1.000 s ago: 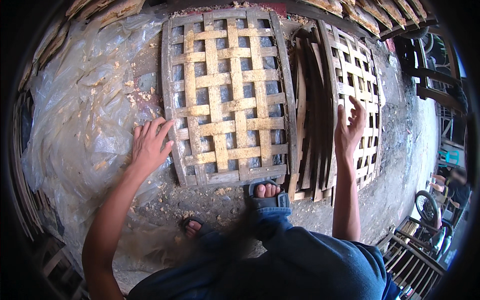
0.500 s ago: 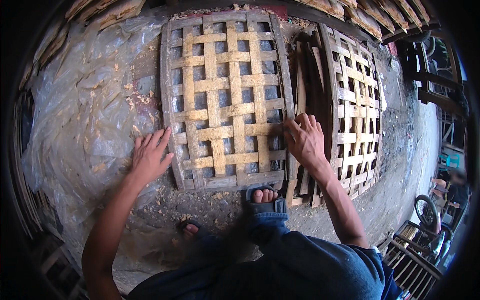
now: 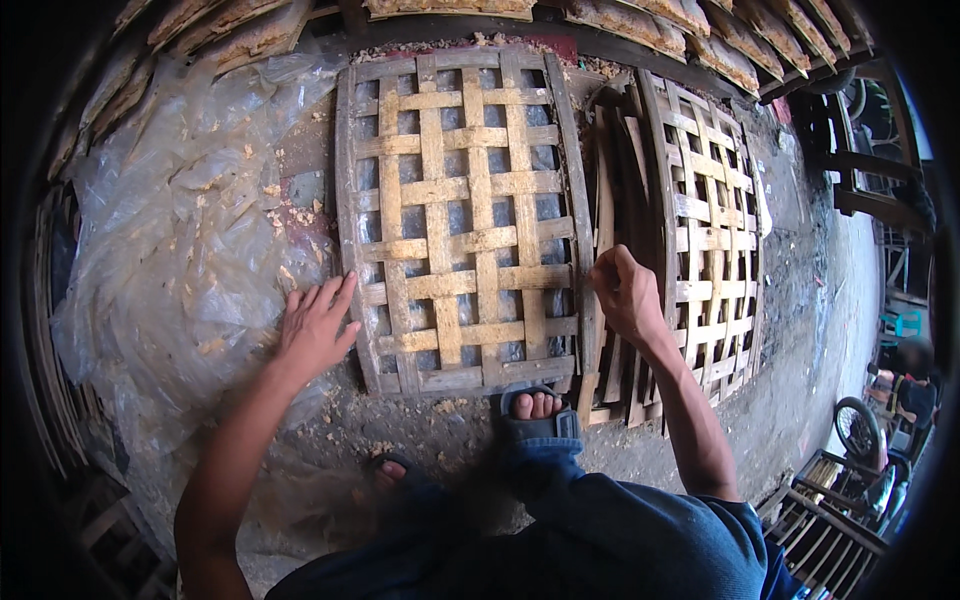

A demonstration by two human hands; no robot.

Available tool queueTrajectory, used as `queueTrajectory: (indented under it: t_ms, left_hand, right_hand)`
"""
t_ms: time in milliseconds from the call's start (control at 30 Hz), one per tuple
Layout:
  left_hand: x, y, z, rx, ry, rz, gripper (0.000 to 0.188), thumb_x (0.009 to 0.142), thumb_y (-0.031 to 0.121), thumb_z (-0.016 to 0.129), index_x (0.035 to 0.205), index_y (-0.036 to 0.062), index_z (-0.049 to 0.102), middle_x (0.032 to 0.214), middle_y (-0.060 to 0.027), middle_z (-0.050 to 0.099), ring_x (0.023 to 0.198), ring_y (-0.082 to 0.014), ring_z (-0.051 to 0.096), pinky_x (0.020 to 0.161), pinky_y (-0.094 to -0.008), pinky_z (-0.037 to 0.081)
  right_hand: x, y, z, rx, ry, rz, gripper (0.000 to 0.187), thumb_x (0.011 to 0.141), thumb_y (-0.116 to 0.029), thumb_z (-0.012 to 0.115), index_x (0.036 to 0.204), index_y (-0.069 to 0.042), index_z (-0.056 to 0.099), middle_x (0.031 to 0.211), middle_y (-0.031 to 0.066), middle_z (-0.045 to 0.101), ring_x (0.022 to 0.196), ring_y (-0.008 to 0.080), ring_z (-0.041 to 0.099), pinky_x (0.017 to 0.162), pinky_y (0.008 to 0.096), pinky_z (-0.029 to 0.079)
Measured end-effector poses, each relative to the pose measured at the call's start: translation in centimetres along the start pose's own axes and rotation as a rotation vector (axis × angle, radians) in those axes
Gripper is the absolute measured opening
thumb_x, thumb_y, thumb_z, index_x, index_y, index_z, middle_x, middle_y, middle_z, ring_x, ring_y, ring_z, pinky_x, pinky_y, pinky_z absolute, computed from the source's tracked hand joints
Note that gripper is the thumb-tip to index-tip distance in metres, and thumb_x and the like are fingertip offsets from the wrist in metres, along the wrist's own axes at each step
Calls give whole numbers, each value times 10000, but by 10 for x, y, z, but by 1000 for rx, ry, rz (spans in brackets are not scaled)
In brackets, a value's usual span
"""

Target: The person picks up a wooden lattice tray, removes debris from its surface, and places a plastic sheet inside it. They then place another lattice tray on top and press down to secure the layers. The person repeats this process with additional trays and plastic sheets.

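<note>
A woven bamboo lattice panel (image 3: 460, 240) in a weathered wooden frame lies flat on the ground in front of me. Its slats are dusted with pale crumbs, and clear plastic shows through the gaps. My left hand (image 3: 318, 322) is open, fingers stretched out, with the fingertips at the panel's left rail. Just right of the opposite rail, my right hand (image 3: 632, 295) is closed with its fingers curled in. Whatever those fingers may hold is hidden. Beside that hand a second lattice panel (image 3: 715, 240) leans at a slant against a row of dark boards (image 3: 615, 190).
Crumpled clear plastic sheeting (image 3: 180, 260) spreads over the ground on the left. Crust-covered racks (image 3: 640, 30) line the far edge. My sandalled foot (image 3: 538, 410) stands at the panel's near edge. A slatted wooden rack (image 3: 825, 515) and a motorbike wheel (image 3: 858, 428) are at right, near another person (image 3: 915, 395).
My right hand has come off the panel's right rail, slightly rightward, and its fingers have curled tighter. The left hand stays at the left rail. The whole view has shifted a little.
</note>
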State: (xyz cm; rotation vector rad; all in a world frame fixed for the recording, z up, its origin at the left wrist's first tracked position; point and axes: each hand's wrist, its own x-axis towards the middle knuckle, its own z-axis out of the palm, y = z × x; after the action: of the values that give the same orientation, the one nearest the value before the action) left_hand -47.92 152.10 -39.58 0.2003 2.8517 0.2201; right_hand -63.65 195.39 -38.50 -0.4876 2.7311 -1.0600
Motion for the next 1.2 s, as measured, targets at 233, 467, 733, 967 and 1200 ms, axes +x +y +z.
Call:
queueTrajectory:
  t_ms: [233, 467, 733, 967, 1200]
  left_hand:
    - [6, 2, 5, 23, 17, 34, 768, 949, 300, 646, 1591, 25, 326, 1413, -168, 519, 1217, -306, 545, 1047, -458, 352]
    - [1, -2, 3, 14, 32, 27, 749, 944, 294, 653, 1575, 16, 359, 1411, -164, 520, 1225, -305, 542, 1055, -462, 350]
    - [-1, -2, 4, -26, 12, 18, 747, 945, 292, 660, 1575, 21, 362, 1452, -170, 509, 1233, -307, 552, 1058, -468, 353]
    - [0, -2, 3, -9, -9, 26, 747, 964, 320, 642, 1583, 23, 348, 1449, -175, 511, 1236, -307, 558, 1053, -456, 359]
    - [2, -1, 2, -10, -53, 3, 726, 983, 342, 611, 1582, 23, 353, 1442, -175, 510, 1252, -299, 557, 1038, -461, 364]
  right_hand:
    - [96, 25, -47, -135, 482, -126, 410, 866, -128, 768, 1259, -86, 658, 1295, 192, 636, 1162, 334, 638, 932, 427, 542]
    - [125, -6, -1, -583, 127, -402, 391, 851, -308, 781, 1224, -200, 737, 1295, 46, 623, 1221, 285, 543, 998, 438, 450]
    - [140, 14, 14, -463, 90, -284, 289, 814, -338, 814, 1096, -277, 805, 1487, 94, 514, 1291, 349, 470, 1002, 498, 414]
    - [148, 21, 26, -449, 201, -311, 190, 831, -293, 782, 1009, -230, 808, 1477, 89, 523, 1311, 347, 450, 1043, 493, 345]
    - [155, 16, 32, -394, 314, -454, 84, 955, -223, 648, 992, -156, 681, 1182, 23, 658, 1150, 239, 551, 1011, 474, 327]
